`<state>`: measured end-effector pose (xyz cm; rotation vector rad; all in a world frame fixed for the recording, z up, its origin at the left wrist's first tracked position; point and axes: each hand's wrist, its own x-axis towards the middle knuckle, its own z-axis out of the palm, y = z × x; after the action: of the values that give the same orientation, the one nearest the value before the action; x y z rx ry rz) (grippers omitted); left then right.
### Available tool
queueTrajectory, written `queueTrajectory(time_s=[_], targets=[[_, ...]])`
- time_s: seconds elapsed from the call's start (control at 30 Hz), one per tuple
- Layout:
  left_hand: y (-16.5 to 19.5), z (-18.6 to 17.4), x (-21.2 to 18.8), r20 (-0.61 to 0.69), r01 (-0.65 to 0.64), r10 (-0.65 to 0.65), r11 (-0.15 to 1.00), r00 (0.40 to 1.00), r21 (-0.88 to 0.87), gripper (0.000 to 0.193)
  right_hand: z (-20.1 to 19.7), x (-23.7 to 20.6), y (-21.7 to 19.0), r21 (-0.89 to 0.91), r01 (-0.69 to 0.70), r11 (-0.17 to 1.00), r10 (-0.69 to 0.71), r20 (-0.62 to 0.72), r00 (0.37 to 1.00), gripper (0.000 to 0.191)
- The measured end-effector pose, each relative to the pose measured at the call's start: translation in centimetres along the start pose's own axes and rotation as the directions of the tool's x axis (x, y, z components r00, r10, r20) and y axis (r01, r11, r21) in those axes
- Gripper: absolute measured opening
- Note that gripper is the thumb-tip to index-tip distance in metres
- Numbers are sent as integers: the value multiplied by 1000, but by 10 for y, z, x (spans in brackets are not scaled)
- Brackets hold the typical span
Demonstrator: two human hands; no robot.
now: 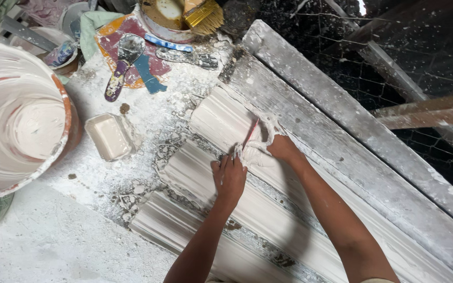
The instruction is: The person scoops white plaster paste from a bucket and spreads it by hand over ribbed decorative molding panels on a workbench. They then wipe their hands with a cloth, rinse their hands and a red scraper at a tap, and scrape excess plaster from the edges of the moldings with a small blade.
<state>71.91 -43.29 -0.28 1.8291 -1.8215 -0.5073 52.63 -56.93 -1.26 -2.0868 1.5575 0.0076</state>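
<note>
Hands are working ribbed white plaster moulding (221, 118): left hand (230, 178) is pressing flat, fingers spread; right hand (281, 148), at two o'clock, is pinching a thin red-handled tool (249, 133).

A plaster-casting workshop: white dust and dried splatter coat the table (148, 131), ribbed plaster mouldings (268, 209) lie in rows, a plaster-caked bucket (22, 112) sits at nine o'clock, and smeared scrapers (124, 63) and a brush (204, 15) at twelve.
</note>
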Motion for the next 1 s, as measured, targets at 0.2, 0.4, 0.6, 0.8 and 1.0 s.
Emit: queueTrajectory(time_s=[0.2, 0.4, 0.6, 0.8, 1.0], targets=[[34, 20, -21, 141, -10, 11, 1000, 990, -4, 58, -4, -40, 37, 96, -29, 995, 26, 29, 999, 94], [81, 54, -58, 92, -78, 74, 996, 993, 33, 60, -18, -98, 65, 29, -110, 993, 108, 73, 992, 98], [151, 118, -117, 77, -69, 67, 997, 995, 24, 60, -36, -178, 115, 37, -112, 993, 110, 69, 992, 97], [263, 206, -207, 10, -40, 40, 998, 999, 49, 44, -30, -280, 237, 75, 167, 983, -156, -128, 979, 92], [391, 285, -297, -95, 22, -28, 998, 995, -57, 50, -42, -389, 349, -187, -200, 962, 242, 239, 940, 64]])
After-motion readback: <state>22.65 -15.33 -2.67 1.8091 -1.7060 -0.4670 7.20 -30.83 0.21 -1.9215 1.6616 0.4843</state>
